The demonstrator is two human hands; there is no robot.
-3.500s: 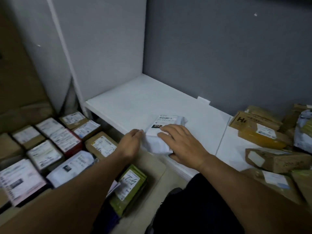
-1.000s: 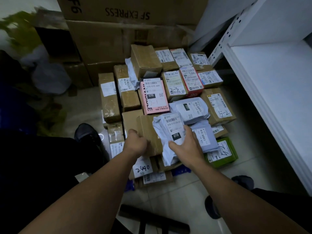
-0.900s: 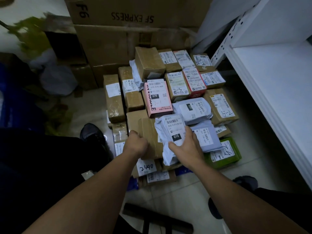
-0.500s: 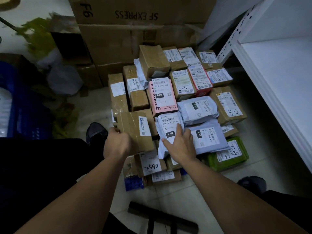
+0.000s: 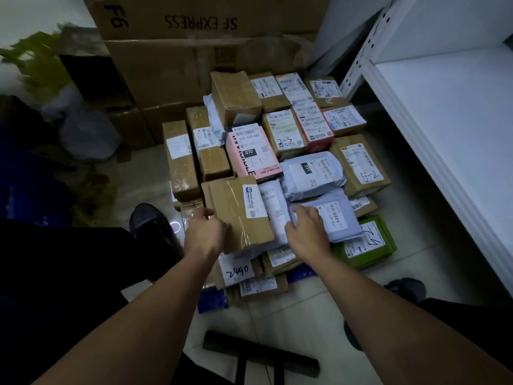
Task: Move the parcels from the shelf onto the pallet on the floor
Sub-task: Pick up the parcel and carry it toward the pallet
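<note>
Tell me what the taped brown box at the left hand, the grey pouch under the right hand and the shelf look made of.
Box: matte brown cardboard, banded with glossy clear tape that catches light.
Grey pouch: thin plastic film, likely a poly mailer; soft wrinkles, faint sheen.
Shelf: smooth white board, painted metal or laminate; cannot tell which.

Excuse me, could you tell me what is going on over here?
A person is arranging parcels on the blue pallet on the floor beside the white shelf. Their left-hand grip holds the near edge of a taped brown box, which lies partly over a white mailer bag. Their right-hand grip rests flat on that bag and on the grey mailer next to it.
</note>
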